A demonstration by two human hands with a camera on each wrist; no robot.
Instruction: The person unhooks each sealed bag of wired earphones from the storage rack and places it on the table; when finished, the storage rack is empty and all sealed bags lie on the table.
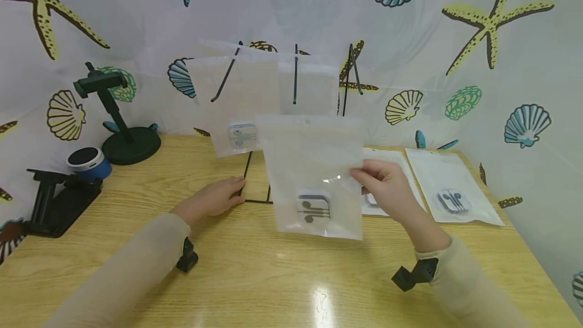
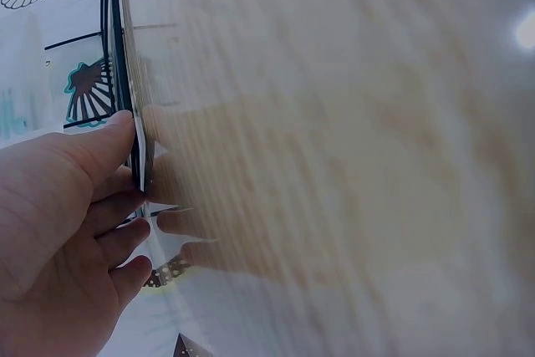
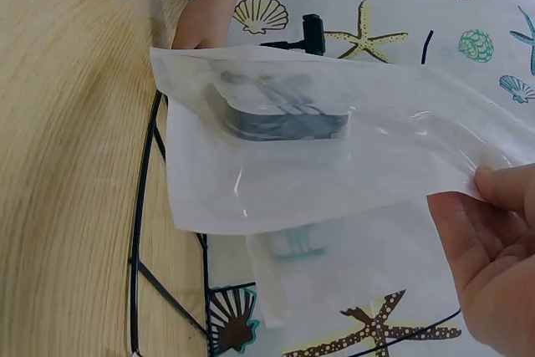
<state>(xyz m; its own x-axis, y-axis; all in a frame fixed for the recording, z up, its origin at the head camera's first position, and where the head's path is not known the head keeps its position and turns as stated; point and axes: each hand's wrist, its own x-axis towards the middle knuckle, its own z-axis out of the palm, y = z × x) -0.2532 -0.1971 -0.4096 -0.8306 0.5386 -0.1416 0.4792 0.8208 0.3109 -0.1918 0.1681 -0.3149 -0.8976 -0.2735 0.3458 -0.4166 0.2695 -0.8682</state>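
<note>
My right hand pinches the right edge of a translucent plastic bag between thumb and fingers. Inside it, low down, sits a boxed pair of earphones. The bag is upright in front of a black wire display rack, hiding part of it. At the rack's left base my left hand grips the wire; in the left wrist view the thumb and fingers lie about it. Another bag with earphones hangs at the rack's left hook, and more clear plastic shows around the middle hook.
Right of the rack, two more bags lie on the wooden table, the outer one with boxed earphones. At left stand a dark green stand, a blue round speaker and a black folding holder. A shell-patterned cloth backs the table.
</note>
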